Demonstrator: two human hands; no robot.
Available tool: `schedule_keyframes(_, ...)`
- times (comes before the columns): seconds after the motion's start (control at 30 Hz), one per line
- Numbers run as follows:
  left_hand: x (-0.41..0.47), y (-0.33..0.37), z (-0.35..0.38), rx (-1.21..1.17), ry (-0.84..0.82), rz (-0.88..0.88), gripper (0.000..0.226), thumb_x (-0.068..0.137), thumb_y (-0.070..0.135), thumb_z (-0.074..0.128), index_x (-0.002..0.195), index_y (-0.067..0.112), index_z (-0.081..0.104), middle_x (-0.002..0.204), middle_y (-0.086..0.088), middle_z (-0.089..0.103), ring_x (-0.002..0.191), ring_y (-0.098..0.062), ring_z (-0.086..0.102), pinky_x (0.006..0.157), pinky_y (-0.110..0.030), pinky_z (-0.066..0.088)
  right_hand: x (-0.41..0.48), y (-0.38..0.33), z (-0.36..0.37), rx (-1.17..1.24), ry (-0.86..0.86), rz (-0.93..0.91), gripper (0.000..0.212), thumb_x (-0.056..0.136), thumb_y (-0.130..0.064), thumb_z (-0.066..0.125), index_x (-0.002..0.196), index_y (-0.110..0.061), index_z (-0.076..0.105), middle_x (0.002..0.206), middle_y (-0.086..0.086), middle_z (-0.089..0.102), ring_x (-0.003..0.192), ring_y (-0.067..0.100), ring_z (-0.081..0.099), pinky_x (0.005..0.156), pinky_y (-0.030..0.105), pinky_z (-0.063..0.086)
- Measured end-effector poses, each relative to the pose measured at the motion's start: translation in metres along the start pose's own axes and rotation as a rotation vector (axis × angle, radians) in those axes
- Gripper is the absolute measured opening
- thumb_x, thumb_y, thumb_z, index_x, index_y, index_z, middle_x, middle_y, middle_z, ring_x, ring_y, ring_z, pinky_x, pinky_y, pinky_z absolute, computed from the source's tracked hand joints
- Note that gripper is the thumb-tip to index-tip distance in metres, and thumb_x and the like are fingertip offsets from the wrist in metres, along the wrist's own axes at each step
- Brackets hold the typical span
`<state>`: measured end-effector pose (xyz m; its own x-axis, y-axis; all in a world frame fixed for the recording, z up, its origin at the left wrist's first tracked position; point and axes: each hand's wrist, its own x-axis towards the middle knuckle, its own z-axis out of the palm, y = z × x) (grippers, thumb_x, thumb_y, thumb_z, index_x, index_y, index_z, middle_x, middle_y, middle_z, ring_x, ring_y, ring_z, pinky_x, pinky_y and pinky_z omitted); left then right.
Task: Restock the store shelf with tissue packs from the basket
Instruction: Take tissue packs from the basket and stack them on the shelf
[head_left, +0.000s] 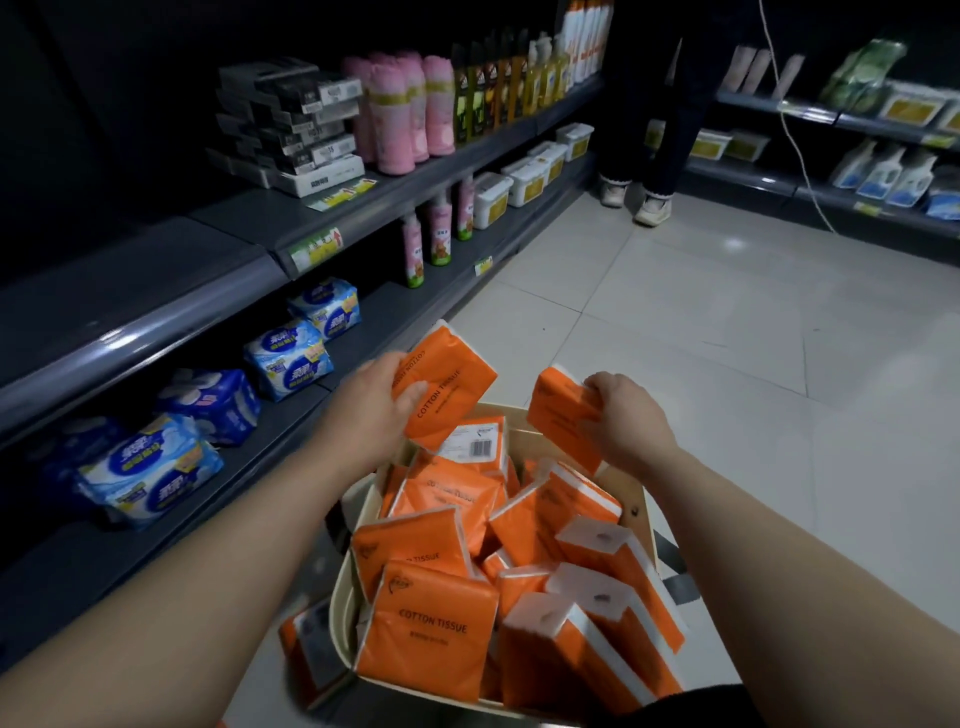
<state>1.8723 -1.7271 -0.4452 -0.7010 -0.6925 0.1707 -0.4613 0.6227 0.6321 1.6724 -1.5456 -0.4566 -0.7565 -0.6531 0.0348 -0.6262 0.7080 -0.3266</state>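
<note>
Head camera is showing me gripping one orange tissue pack in my left hand and a second pack in my right hand, both above the basket. I am holding them only near the edges, so the smooth wrap may slip before the shelf.

left forearm: bare | right forearm: bare | torso: dark garment

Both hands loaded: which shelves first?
Left, probably: left hand holds its orange plastic-wrapped tissue pack nearer the dark grey shelf; the right hand holds a second pack across the cream basket.
</note>
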Motion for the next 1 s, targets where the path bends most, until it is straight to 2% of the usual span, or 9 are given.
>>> schedule_keyframes(0.13, -0.018, -0.01, -0.047, 0.026, 0.077, -0.027, 0.029, 0.095, 0.037, 0.051, 0.117, 0.02, 0.056, 0.101, 0.001, 0.061, 0.09, -0.018, 0.057, 0.074, -0.029, 0.04, -0.01, -0.044, -0.017, 0.031, 0.035, -0.114, 0.029, 0.078, -0.012, 0.06, 0.107, -0.015, 0.058, 0.102, 0.008, 0.059, 0.091, 0.025, 0.055, 0.076, 0.038, 0.048)
schedule_keyframes(0.2, -0.031, -0.018, -0.076, 0.038, 0.126, -0.055, 0.029, 0.095, 0.037, 0.051, 0.116, 0.018, 0.058, 0.097, 0.002, 0.062, 0.09, -0.021, 0.059, 0.073, -0.03, 0.041, -0.015, -0.072, -0.023, 0.065, 0.024, -0.174, 0.032, 0.078, -0.011, 0.061, 0.11, -0.014, 0.057, 0.105, 0.009, 0.058, 0.094, 0.026, 0.054, 0.078, 0.037, 0.047)
schedule_keyframes(0.3, -0.052, -0.035, -0.116, 0.004, 0.186, -0.109, 0.032, 0.093, 0.036, 0.056, 0.119, 0.016, 0.058, 0.105, -0.005, 0.067, 0.09, -0.024, 0.061, 0.076, -0.032, 0.047, -0.022, -0.116, -0.031, 0.135, -0.006, -0.257, 0.041, 0.077, -0.006, 0.061, 0.117, -0.011, 0.055, 0.112, 0.012, 0.056, 0.101, 0.031, 0.054, 0.083, 0.032, 0.041)
schedule_keyframes(0.4, -0.075, -0.058, -0.155, -0.004, 0.275, -0.181, 0.037, 0.089, 0.031, 0.064, 0.121, 0.013, 0.058, 0.113, -0.009, 0.065, 0.099, -0.024, 0.06, 0.077, -0.025, 0.039, -0.033, -0.163, -0.034, 0.194, -0.045, -0.332, 0.045, 0.077, -0.006, 0.064, 0.121, -0.011, 0.054, 0.117, 0.014, 0.054, 0.106, 0.032, 0.053, 0.086, 0.031, 0.039)
schedule_keyframes(0.53, -0.114, -0.093, -0.213, 0.0, 0.388, -0.307, 0.042, 0.083, 0.027, 0.072, 0.12, 0.011, 0.06, 0.113, -0.011, 0.065, 0.102, -0.024, 0.059, 0.078, -0.024, 0.036, -0.051, -0.235, -0.032, 0.254, -0.053, -0.478, 0.048, 0.078, -0.014, 0.068, 0.123, -0.013, 0.054, 0.115, 0.014, 0.053, 0.106, 0.032, 0.053, 0.082, 0.029, 0.037)
schedule_keyframes(0.63, -0.145, -0.119, -0.255, -0.023, 0.455, -0.401, 0.049, 0.078, 0.027, 0.076, 0.121, 0.011, 0.059, 0.111, -0.008, 0.064, 0.096, -0.02, 0.059, 0.083, -0.028, 0.043, -0.066, -0.287, -0.027, 0.3, -0.068, -0.572, 0.048, 0.079, -0.017, 0.068, 0.124, -0.017, 0.054, 0.112, 0.01, 0.051, 0.1, 0.028, 0.054, 0.076, 0.026, 0.035)
schedule_keyframes(0.77, -0.189, -0.145, -0.307, -0.007, 0.525, -0.485, 0.044, 0.074, 0.027, 0.08, 0.113, 0.016, 0.062, 0.102, 0.003, 0.06, 0.093, -0.015, 0.056, 0.08, -0.028, 0.041, -0.093, -0.357, -0.014, 0.361, -0.1, -0.704, 0.048, 0.077, -0.015, 0.068, 0.123, -0.015, 0.055, 0.115, 0.012, 0.054, 0.104, 0.028, 0.055, 0.081, 0.023, 0.034)
schedule_keyframes(1.0, -0.266, -0.185, -0.383, 0.092, 0.667, -0.62, 0.035, 0.071, 0.027, 0.082, 0.101, 0.019, 0.065, 0.097, 0.002, 0.06, 0.09, -0.015, 0.054, 0.074, -0.028, 0.038, -0.157, -0.458, 0.006, 0.429, -0.186, -0.902, 0.046, 0.079, -0.014, 0.067, 0.123, -0.018, 0.054, 0.114, 0.007, 0.053, 0.102, 0.022, 0.055, 0.08, 0.02, 0.033)
